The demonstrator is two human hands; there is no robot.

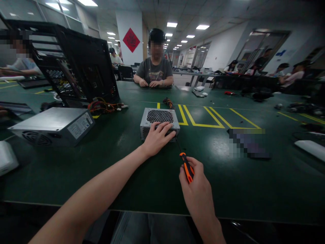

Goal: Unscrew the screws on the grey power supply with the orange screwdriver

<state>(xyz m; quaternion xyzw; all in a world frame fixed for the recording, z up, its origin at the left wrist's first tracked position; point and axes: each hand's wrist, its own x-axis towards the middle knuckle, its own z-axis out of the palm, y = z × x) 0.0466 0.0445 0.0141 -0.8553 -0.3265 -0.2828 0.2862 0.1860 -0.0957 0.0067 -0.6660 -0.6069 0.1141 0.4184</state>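
A metal power supply box (159, 116) with a honeycomb grille sits on the green table (142, 183) in front of me. My left hand (157, 139) lies over its near top edge with the fingers spread. My right hand (196, 179) is closed around the orange and black handle of a screwdriver (187, 168). The screwdriver's thin shaft points up and left to the box's near right corner, beside my left fingertips. Whether its tip touches a screw is too small to tell.
At the left stand a second power supply (54, 123) and an open black computer case (83, 64) with cables (104, 106). A dark flat object (250, 144) lies at the right. Across the table sits a person (156, 71). Yellow tape marks the tabletop.
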